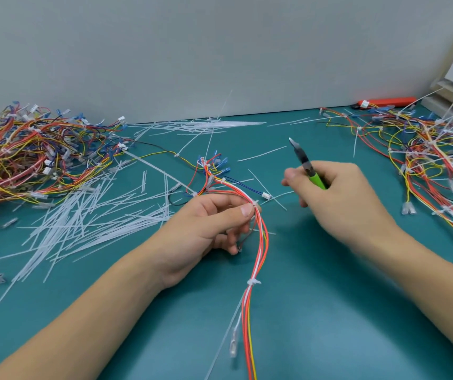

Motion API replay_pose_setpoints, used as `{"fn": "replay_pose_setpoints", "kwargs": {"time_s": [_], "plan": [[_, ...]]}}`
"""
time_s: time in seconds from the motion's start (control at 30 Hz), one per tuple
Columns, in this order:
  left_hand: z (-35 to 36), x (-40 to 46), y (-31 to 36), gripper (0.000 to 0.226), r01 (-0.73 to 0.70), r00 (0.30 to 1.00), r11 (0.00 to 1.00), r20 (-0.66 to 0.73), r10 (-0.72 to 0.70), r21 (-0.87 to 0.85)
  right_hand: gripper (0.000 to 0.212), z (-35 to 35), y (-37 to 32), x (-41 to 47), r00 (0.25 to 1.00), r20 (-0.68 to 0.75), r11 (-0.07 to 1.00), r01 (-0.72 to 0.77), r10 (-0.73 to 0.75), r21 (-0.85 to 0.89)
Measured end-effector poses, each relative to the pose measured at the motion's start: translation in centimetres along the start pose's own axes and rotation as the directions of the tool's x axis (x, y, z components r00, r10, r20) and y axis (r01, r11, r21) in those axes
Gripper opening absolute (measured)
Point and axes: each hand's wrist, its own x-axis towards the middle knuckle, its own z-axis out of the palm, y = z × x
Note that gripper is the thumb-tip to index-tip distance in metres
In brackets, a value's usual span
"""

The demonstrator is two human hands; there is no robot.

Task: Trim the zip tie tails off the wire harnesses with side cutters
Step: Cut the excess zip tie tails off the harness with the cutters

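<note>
The wire harness (258, 237) is light and floppy; the left hand (208, 229) pinches it by a tie, and the right hand (337, 193) grips the side cutters (306, 167)

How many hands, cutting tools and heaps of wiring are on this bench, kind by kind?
Hands: 2, left hand pinching a wire harness, right hand gripping the side cutters
Side cutters: 1
Heaps of harnesses: 2, left heap, right heap
Harness held: 1
Total: 6
</note>
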Motion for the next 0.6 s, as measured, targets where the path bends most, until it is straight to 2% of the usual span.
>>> {"fn": "replay_pose_setpoints", "kwargs": {"time_s": [0.1,0.17,0.23,0.37,0.47,0.6], "plan": [[0.1,0.1,0.0,0.016,0.011,1.0,1.0,-0.022,-0.011,0.015,0.053,-0.6,-0.1,0.4,0.993,0.052,0.987,-0.109,0.104,0.117],[0.2,0.2,-0.1,0.016,0.012,0.999,0.999,-0.043,-0.011,0.034,0.037,-1.0,-0.5,0.4,0.981,0.141,0.97,-0.158,0.133,0.185],[0.4,0.3,-0.1,0.015,0.008,0.998,0.998,-0.067,-0.004,0.059,0.023,-1.1,-0.9,0.0,0.953,0.277,0.955,-0.19,0.124,0.226],[1.2,0.5,-0.6,0.013,-0.07,0.982,0.99,-0.164,0.09,0.122,0.022,0.0,-2.2,-1.3,0.898,0.438,0.972,-0.138,0.042,0.189],[1.6,0.6,-0.9,0.01,-0.104,0.953,0.991,-0.277,0.124,0.087,0.01,0.7,-2.5,-1.7,0.907,0.418,0.967,-0.139,0.038,0.215],[1.4,0.6,-0.5,0.021,-0.045,0.935,0.992,-0.356,0.001,-0.115,0.016,0.4,-2.4,-1.3,0.931,0.335,0.909,-0.258,0.143,0.327]]}}
